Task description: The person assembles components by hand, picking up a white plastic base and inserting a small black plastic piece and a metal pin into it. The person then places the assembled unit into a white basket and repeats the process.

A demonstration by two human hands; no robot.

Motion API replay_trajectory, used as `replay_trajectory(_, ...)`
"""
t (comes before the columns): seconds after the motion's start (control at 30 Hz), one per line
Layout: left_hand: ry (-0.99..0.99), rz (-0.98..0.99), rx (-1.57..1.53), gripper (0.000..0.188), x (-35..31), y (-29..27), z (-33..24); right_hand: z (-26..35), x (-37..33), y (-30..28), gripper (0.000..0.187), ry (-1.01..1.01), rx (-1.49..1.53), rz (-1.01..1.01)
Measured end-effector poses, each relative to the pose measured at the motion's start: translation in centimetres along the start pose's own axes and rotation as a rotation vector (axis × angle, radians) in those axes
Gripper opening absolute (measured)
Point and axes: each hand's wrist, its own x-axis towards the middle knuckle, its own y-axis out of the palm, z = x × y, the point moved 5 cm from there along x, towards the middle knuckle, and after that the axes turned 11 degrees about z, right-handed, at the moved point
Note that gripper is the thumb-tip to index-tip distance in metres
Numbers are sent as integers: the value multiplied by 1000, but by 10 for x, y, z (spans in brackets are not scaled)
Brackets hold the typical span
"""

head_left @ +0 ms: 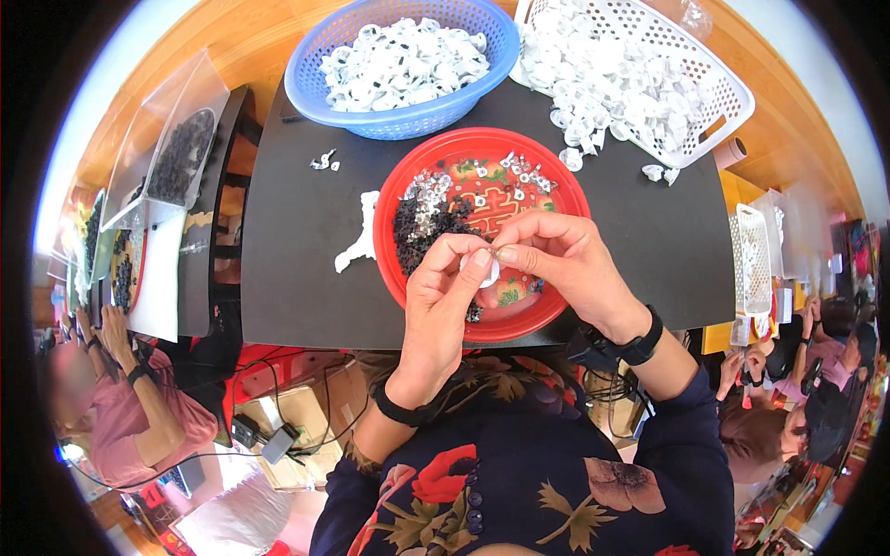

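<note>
My left hand (439,295) pinches a small white round plastic piece (491,272) between thumb and forefinger. My right hand (577,261) meets it there, thumb and forefinger pressed together at the piece's upper edge; whatever small part they grip is too small to name. Both hands are above the front part of a red round tray (392,190) with a gold and green pattern. In the tray lie a heap of small black parts (417,233) on the left and small clear and metallic-looking parts (429,188) behind them. More clear bits (525,172) are scattered at its far right.
A blue basket (311,88) full of white pieces stands at the back. Right of it, a white basket (732,116) spills similar pieces onto the black table (311,241). A torn white scrap (358,243) lies left of the tray. Other people work at both sides.
</note>
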Motion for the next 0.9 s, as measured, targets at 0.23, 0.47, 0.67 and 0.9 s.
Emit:
replay_trajectory(0.23,12,-6,87,8,0,-5,-7,46,-11,15,24,-499,-1110,-79)
replay_trajectory(0.47,11,-48,131,8,-3,-8,-9,43,-9,28,25,-562,-1298,-24)
replay_trajectory(0.67,13,-47,126,8,-5,-7,-9,42,-12,30,21,-541,-1376,-69)
replay_trajectory(0.9,34,-13,148,9,-6,-5,-9,36,-12,33,16,-543,-1384,-37)
